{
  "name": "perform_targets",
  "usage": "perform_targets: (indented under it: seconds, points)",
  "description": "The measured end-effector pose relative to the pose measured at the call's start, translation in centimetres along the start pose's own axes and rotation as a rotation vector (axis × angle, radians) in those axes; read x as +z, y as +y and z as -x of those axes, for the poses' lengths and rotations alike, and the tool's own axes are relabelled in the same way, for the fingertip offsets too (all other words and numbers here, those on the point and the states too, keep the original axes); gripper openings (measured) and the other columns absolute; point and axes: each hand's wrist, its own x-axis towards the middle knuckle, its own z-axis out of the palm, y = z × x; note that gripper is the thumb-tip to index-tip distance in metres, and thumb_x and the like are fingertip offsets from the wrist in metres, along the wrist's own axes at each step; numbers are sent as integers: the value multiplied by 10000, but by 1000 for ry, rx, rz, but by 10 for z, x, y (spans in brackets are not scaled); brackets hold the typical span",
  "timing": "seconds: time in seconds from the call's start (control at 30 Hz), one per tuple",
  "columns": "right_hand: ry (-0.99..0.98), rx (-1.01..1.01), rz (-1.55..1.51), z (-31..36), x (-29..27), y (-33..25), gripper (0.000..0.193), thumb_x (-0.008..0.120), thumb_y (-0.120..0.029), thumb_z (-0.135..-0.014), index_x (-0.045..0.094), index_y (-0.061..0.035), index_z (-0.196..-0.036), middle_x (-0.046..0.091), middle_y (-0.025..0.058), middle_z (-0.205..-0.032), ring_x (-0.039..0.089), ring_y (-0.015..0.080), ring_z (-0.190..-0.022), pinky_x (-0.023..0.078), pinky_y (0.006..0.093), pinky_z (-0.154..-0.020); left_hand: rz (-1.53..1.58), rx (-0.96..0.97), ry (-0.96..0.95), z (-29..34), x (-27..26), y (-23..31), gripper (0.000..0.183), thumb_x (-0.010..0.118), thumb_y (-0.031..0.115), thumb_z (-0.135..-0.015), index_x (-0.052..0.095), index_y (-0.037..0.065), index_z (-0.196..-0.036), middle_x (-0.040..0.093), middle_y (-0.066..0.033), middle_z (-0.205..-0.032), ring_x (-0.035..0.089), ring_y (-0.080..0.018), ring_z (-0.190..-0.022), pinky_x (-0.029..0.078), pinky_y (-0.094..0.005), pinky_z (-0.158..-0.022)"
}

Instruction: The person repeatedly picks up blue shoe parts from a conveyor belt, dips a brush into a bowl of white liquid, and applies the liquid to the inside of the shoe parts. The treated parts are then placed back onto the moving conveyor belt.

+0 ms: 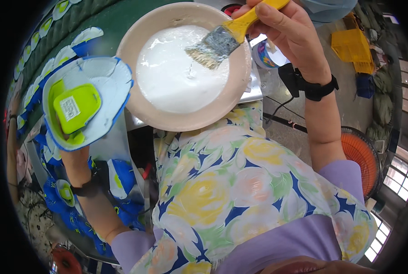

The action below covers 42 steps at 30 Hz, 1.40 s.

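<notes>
In my right hand (pixel 300 43), at the upper right, is a paintbrush (pixel 215 43) with a yellow handle. Its pale, wet bristles point down and left over a large beige basin (pixel 185 122). White liquid (pixel 176 73) fills the basin's bottom, and a thin drip hangs below the brush. My left hand (pixel 76 157) holds up a shoe upper (pixel 104 107) left of the basin. This piece is white inside with a blue edge, and has a bright green tongue bearing a small white label. Most of my left hand's fingers are hidden behind it.
A line of similar uppers (pixel 61 58) runs along the green surface at the upper left. More blue uppers (pixel 117 176) lie heaped beside my left forearm. A printed can (pixel 264 55) stands right of the basin. Farther right are a yellow crate (pixel 351 45) and an orange fan (pixel 360 155).
</notes>
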Motion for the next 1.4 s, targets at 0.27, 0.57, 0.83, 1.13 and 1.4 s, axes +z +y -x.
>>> perform_targets:
  seconds: [0.27, 0.57, 0.83, 1.13, 1.4]
  points:
    - [17, -289, 810, -6, 29, 33, 211, 670, -162, -939, 624, -13, -1081, 694, 93, -933, 687, 143, -860, 544, 254, -768, -446, -111, -82, -24, 18, -3, 513, 625, 60, -932, 446, 42, -1413, 604, -62, -1259, 609, -186, -1115, 509, -337, -966]
    - [-81, -593, 610, -33, 78, 5, 179, 669, -176, -941, 606, -43, -1043, 692, 110, -927, 692, 219, -850, 532, 283, -756, -257, -373, -339, -49, 106, 29, 419, 665, 28, -900, 555, 11, -1303, 657, -44, -1174, 637, -155, -1047, 525, -319, -938]
    - [191, -449, 727, -29, 67, 15, 254, 733, -247, -903, 598, -39, -959, 677, 88, -804, 655, 172, -680, 488, 255, -597, -900, 309, -266, -47, 115, 4, 354, 642, 57, -945, 538, 8, -1280, 619, -85, -1219, 605, -157, -1069, 498, -324, -934]
    - [370, -127, 278, -21, 88, 33, 374, 724, -299, -867, 619, 57, -911, 661, 125, -688, 645, 169, -565, 509, 270, -532, -370, 535, -34, -32, 158, -23, 337, 599, 44, -963, 524, -9, -1287, 615, -110, -1237, 608, -178, -1088, 476, -332, -955]
    - [260, -90, 9, -5, 88, 31, 288, 724, -231, -897, 599, 21, -964, 666, 85, -792, 648, 119, -651, 518, 236, -584, -1239, 1123, -31, -45, 168, 3, 398, 610, 8, -893, 545, -12, -1285, 644, -163, -1190, 640, -280, -1056, 501, -385, -916]
